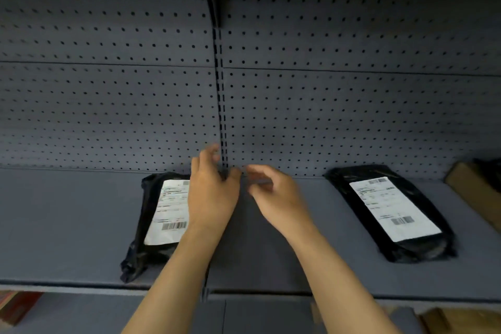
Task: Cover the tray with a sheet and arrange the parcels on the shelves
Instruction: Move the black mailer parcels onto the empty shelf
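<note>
Two black plastic parcels with white shipping labels lie flat on a grey metal shelf (67,225). The left parcel (160,214) is partly hidden behind my left hand (211,192). The right parcel (393,211) lies apart, angled, near the shelf's right side. Both hands reach over the shelf's middle, close to the back panel. My left hand holds nothing, its fingers loosely spread, its edge over the left parcel's label. My right hand (273,195) is blurred, fingers curled and apart, empty. No tray or sheet is in view.
A grey perforated back panel (108,103) rises behind the shelf, split by a slotted upright (221,89). A brown cardboard box (477,192) sits at the far right. Below the shelf edge, brown items (458,320) and something red (16,306) show on a lower level.
</note>
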The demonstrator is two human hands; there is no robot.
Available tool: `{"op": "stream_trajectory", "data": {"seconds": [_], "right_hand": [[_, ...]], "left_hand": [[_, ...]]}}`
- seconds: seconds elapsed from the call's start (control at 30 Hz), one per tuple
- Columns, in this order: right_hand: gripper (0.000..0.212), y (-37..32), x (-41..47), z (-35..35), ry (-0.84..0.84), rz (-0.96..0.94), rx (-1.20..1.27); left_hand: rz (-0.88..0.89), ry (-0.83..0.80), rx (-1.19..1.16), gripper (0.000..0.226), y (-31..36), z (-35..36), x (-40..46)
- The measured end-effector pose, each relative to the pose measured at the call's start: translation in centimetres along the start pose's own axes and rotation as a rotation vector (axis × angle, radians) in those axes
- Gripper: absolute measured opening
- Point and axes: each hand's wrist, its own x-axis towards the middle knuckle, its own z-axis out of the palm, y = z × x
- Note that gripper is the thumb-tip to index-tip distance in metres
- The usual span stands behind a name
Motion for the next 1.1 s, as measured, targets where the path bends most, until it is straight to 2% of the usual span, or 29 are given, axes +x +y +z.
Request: {"op": "stream_trajectory", "data": {"seconds": [0.27, 0.47, 0.6, 0.8, 0.97, 1.1], "right_hand": [[0.034, 3.2, -1.4, -13.1, 0.188, -0.001, 0.009], [0.030, 7.5, -1.7, -23.1, 0.232, 0.002, -0.018], [0.029, 10.3, -1.6, -27.9, 0.253, -0.002, -0.033], [0.034, 14.9, -1.2, -29.9, 0.245, 0.082, -0.079], [0.057, 17.5, -1.0, -29.3, 0.171, 0.213, -0.060], [0.055, 18.3, -1.1, -28.8, 0.142, 0.274, 0.007]], "left_hand": [[0.007, -0.195, 0.042, 0.054, 6.4, 11.2, -3.6], [-0.135, -0.336, 0.031, 0.055, 10.4, 20.4, -6.8], [-0.204, -0.387, 0.027, 0.040, 12.0, 23.9, -8.1], [-0.241, -0.381, 0.104, 0.033, 11.5, 26.3, -10.5], [-0.290, -0.371, 0.140, 0.035, 10.5, 27.2, -12.0], [-0.338, -0.351, 0.112, 0.041, 10.4, 27.4, -12.7]]}}
